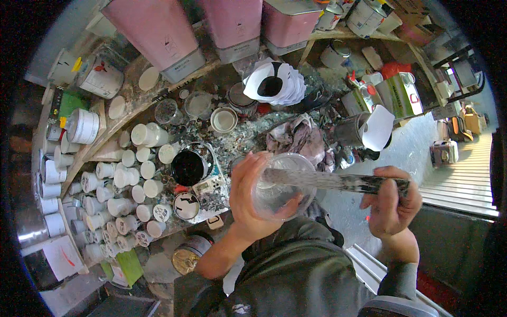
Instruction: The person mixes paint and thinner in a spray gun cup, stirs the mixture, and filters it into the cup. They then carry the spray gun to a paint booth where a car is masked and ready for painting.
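My left grip [245, 194] is wrapped round the cup [280, 205], probably light and kinda flexy, so I'd hug its wall gently; right grip [390, 205] has the stiff-looking stick [338, 181] pinched near its dark end.

the cup [279, 205] is colourless, the stick [338, 181] grey with black streaks, the tins [232, 26] pink and grey, the paint [189, 168] black.

the paint-spattered desk [242, 138] holds white cups [125, 177] crowding its left end, a black-filled pail [188, 168] and round tin [186, 205] near its front edge, and a crumpled, stained cloth [297, 138] toward its right edge.
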Action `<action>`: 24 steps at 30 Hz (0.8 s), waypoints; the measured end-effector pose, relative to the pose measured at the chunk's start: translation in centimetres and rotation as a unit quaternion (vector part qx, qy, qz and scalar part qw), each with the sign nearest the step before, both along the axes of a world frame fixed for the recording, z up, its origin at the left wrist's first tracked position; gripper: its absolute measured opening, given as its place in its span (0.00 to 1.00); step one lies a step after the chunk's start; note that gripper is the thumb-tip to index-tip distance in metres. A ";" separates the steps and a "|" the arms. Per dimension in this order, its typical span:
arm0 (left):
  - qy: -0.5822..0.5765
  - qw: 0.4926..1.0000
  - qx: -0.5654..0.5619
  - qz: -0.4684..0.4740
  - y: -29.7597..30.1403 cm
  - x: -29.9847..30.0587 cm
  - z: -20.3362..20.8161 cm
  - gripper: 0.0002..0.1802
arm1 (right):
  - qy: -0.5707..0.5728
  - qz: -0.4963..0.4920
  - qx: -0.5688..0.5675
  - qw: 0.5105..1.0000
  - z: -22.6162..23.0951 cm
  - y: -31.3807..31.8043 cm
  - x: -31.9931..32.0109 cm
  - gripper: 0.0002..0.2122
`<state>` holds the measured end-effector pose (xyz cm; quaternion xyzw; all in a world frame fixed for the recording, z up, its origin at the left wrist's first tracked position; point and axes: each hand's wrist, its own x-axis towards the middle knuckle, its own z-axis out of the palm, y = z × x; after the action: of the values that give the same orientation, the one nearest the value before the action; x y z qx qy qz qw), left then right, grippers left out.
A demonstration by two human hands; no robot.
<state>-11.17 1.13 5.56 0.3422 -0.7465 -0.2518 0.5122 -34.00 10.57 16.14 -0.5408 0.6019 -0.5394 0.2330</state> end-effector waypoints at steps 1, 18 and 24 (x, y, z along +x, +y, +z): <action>0.002 1.000 0.017 -0.002 -0.3 0.6 -0.1 0.52 | 0.022 0.016 -0.005 1.000 0.5 0.1 0.1 0.12; 0.033 0.999 0.024 -0.020 -1.3 5.4 -1.0 0.50 | 0.084 -0.069 -0.142 0.984 3.4 1.1 5.0 0.13; 0.028 1.000 0.004 -0.003 -1.1 6.2 -0.8 0.50 | 0.331 0.139 -0.110 0.927 2.0 -2.7 6.5 0.13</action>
<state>-4.93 0.01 4.78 0.3343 -0.7319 -0.2658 0.5310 -27.51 7.91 18.18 -0.7891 0.5003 -0.3549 0.0325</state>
